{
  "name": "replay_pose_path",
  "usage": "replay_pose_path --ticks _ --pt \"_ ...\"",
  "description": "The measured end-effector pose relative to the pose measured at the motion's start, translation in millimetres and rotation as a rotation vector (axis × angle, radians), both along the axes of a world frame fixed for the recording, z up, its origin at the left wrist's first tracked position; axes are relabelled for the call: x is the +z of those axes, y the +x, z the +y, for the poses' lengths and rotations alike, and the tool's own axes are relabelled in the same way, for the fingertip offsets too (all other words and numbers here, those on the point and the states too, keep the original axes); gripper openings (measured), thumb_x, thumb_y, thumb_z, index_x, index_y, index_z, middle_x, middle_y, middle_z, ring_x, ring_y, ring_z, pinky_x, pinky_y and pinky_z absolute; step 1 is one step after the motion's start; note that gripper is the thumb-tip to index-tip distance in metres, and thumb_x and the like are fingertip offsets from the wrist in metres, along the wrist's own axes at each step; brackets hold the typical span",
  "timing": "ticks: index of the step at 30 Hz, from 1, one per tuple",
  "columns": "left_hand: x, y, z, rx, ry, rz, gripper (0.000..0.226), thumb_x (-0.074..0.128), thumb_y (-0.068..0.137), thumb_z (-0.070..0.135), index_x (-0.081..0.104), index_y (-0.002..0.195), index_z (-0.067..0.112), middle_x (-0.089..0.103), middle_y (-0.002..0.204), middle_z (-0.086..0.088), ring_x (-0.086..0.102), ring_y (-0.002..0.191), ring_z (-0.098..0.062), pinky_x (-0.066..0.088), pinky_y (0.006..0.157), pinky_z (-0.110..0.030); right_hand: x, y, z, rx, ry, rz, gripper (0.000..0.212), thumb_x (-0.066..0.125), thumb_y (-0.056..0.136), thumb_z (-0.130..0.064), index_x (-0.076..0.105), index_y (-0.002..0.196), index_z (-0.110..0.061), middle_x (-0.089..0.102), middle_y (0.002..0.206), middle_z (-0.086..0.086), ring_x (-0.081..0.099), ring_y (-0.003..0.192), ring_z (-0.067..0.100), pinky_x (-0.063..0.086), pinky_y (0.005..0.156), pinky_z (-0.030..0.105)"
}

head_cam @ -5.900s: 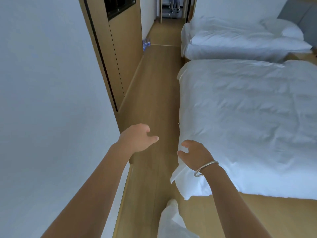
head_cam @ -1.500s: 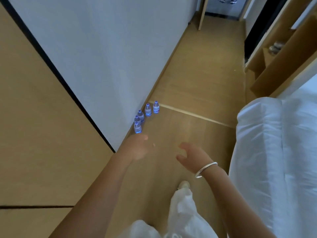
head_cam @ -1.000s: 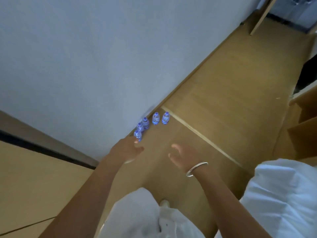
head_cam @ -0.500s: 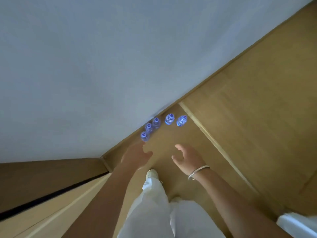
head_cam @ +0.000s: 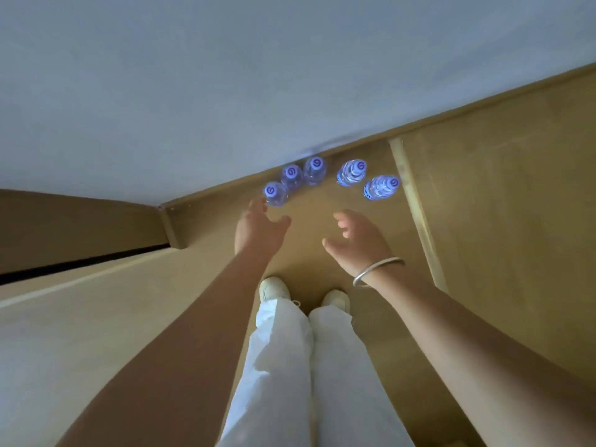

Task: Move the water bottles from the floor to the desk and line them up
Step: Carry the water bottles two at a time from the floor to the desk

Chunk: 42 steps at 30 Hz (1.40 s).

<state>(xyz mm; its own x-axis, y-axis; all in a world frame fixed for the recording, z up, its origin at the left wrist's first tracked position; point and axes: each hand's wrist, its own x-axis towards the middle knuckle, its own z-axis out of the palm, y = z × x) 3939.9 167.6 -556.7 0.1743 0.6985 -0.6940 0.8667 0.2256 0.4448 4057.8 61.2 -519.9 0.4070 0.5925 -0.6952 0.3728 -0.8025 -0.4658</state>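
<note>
Two bare forearms reach from the lower corners of the frame up toward its centre. The left hand (head_cam: pixel 258 232), just left of centre, is seen from the back, its fingers loosely spread and extended, thumb angled out to the right, holding nothing. The right hand (head_cam: pixel 358 241), just right of centre, is turned palm inward with relaxed, slightly curved fingers, also holding nothing. A thin silver metal bangle (head_cam: pixel 377 271) circles the right wrist. Both hands are apart from each other.
</note>
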Motion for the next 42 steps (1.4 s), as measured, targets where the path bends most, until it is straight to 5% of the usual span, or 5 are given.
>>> replay_pose_path --ticks 15,20,28,36,42 --pt "-271.2 -7.4 34.6 0.111 -0.057 0.059 0.097 0.078 0.073 0.038 0.017 0.148 0.031 0.032 0.145 -0.008 0.037 0.132 -0.027 0.038 0.104 -0.04 -284.6 34.6 104.0 0.034 0.057 0.044 0.061 0.062 0.085 -0.009 0.034 0.139 -0.01 0.049 0.134 0.009 0.046 0.123 0.024 0.03 0.087 0.019" --pt "-309.4 7.7 45.1 0.109 -0.017 -0.053 0.103 0.087 0.061 0.035 0.026 0.144 0.03 0.037 0.137 -0.003 0.038 0.126 -0.022 0.038 0.102 -0.035 -327.3 22.6 111.2 -0.057 0.091 0.13 0.092 0.072 0.076 -0.014 0.016 0.148 -0.018 0.038 0.146 0.004 0.039 0.133 0.022 0.031 0.107 0.031" --pt "-314.8 -0.6 46.2 0.22 0.118 -0.161 0.06 0.086 0.063 0.03 0.052 0.112 0.027 0.065 0.107 0.003 0.062 0.098 -0.022 0.051 0.086 -0.04 -352.7 -1.6 133.6 -0.373 0.175 -0.056 0.065 0.073 0.076 -0.016 0.034 0.128 -0.012 0.059 0.12 0.005 0.059 0.108 0.03 0.037 0.08 0.027" --pt "-275.9 -55.3 42.4 0.242 0.189 -0.11 0.058 0.086 0.061 0.034 0.055 0.11 0.031 0.065 0.098 0.008 0.062 0.092 -0.017 0.053 0.08 -0.035 -349.8 0.0 145.2 0.097 0.197 -0.155 0.069 0.075 0.074 -0.022 0.037 0.131 -0.013 0.062 0.109 0.004 0.061 0.099 0.023 0.037 0.075 0.027" --pt "-205.6 -97.0 24.0 0.261 0.215 -0.127 0.059 0.084 0.055 0.045 0.057 0.106 0.031 0.064 0.088 0.013 0.063 0.086 -0.016 0.055 0.078 -0.037 -303.1 -18.6 105.8 0.296 0.085 -0.191 0.023 0.07 0.074 -0.032 0.056 0.09 -0.023 0.058 0.082 -0.002 0.057 0.079 0.022 0.035 0.066 0.025"
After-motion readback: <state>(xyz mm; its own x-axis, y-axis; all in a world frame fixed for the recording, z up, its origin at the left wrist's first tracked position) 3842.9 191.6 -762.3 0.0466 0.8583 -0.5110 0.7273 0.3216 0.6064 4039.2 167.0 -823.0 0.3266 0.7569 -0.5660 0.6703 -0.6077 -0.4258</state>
